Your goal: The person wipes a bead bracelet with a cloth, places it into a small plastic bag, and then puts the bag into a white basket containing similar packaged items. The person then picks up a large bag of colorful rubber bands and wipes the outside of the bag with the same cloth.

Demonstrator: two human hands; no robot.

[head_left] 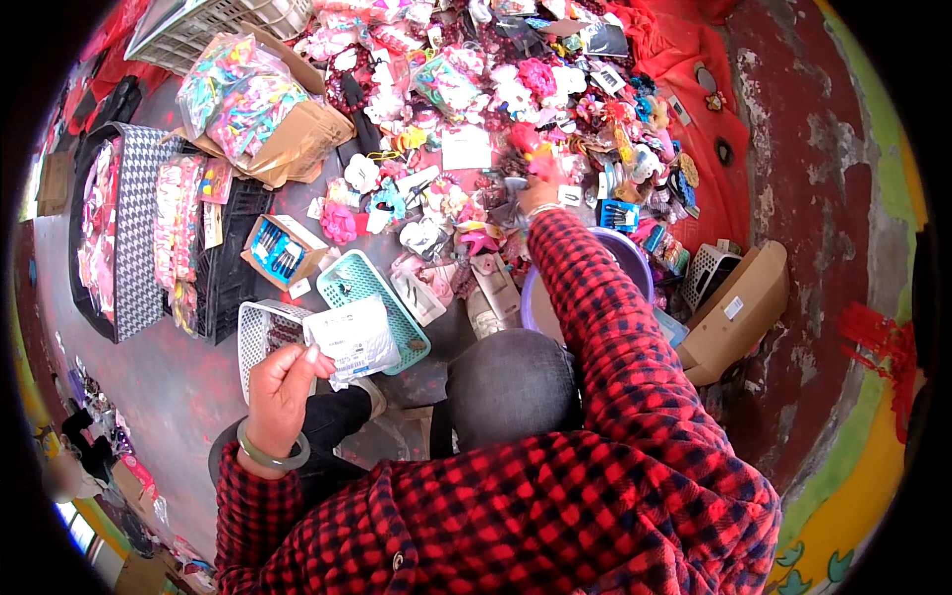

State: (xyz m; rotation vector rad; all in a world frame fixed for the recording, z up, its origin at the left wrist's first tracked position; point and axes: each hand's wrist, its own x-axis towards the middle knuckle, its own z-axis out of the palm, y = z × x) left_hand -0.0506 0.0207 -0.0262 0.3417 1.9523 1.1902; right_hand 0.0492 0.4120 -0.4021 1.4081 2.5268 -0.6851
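Observation:
Thumb and fingers of my left hand (276, 397) pinch the corner of a white plastic mailer bag (354, 339) with a printed label. The bag hangs above a mint-green basket (416, 342) and beside a white perforated basket (253, 342). My right arm is stretched far forward, and my right hand (540, 192) is among heaped hair accessories. Its fingers are blurred and merge with red, yellow and dark pieces, so I cannot make out whether they grip one. Near this hand lie a pink flower piece (536, 77) and a blue card packet (618, 215).
Below my right forearm stands a purple basin (643, 260), with a cardboard box (736, 315) to its right. On the left are a houndstooth-patterned bin (141, 233), a black crate (230, 273), a small box of blue packets (283, 248), and a carton (297, 144) topped with bagged colourful pieces.

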